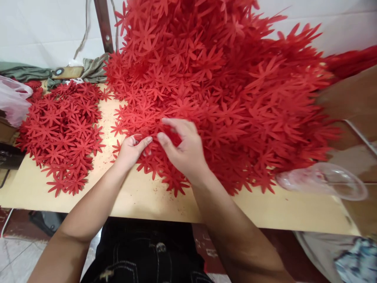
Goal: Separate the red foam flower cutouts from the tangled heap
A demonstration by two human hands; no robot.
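Observation:
A tall heap of red flower-shaped cutouts [224, 98] with narrow petals spreads over the middle and right of the table. At its front left edge my left hand [132, 149] is closed in a pinch, thumb on top, with red petals showing at its fingertips. Close beside it, my right hand [188, 147] hovers over the heap, thumb and forefinger apart and nothing visible between them. Its other fingers are partly hidden. A smaller pile of the same red cutouts [66, 129] lies to the left of my hands.
The pale wooden table [132, 200] carries red scraps. A clear plastic cup [321, 181] lies on its side at the right, near a cardboard box [353, 94]. At the left are a white plastic bag [13, 98], a phone [67, 72] and greenish cloth [25, 71].

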